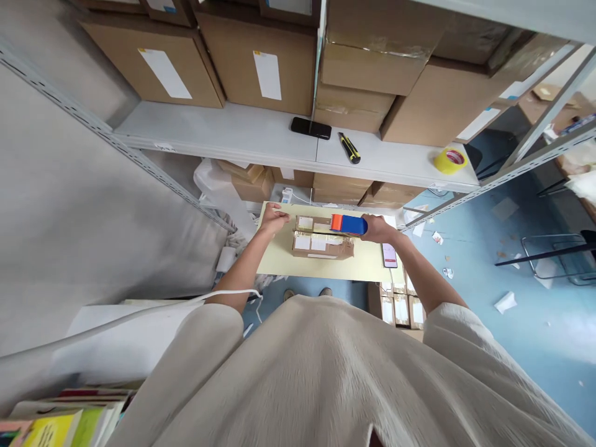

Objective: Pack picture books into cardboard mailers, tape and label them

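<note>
My right hand [379, 230] grips a blue tape dispenser [354, 225] with an orange end, held over the right part of a small cardboard box [305, 222]. In front of that box sits another cardboard box [321, 253] with white labels and shiny tape on it. My left hand [274, 218] is beside the left end of the back box, its fingers drawn together in a pinch. Whatever may be between those fingers is too small to make out. Both boxes rest on a pale yellow tabletop [279, 264].
A smartphone [390, 255] lies at the table's right edge. The shelf [261, 135] above holds a black phone [311, 128], a utility knife [349, 148], a yellow tape roll [449, 160] and large cartons [265, 68]. Labelled boxes [401, 310] stand below, at right. A white cable [139, 315] crosses the left side.
</note>
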`<state>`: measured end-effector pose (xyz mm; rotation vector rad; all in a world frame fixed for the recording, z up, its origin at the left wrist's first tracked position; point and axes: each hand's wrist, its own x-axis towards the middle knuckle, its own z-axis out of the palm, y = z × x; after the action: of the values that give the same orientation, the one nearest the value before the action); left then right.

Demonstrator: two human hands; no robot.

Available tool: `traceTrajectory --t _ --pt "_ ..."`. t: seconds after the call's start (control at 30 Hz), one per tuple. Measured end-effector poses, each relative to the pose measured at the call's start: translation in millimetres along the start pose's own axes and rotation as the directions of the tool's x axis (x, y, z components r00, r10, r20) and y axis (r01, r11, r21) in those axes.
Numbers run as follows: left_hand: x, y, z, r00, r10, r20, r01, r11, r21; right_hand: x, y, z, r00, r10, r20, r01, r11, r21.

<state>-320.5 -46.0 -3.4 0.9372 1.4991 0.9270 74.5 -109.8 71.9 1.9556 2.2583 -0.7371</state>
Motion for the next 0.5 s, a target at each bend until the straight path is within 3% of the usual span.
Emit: traceTrajectory --t 0.13,0.5 --pt "1.1 -23.6 -17.8 0.999 -0.034 0.028 0.034 0.999 0.014 3.9 -5.7 4.8 0.998 0.001 0.055 0.001 0.999 -0.035" --pt "8.9 -62.9 -34.3 0.998 -0.055 -0.005 0.055 0.998 0.011 28.9 -49.6 14.8 0.992 -0.001 0.129 0.027 0.979 -0.204"
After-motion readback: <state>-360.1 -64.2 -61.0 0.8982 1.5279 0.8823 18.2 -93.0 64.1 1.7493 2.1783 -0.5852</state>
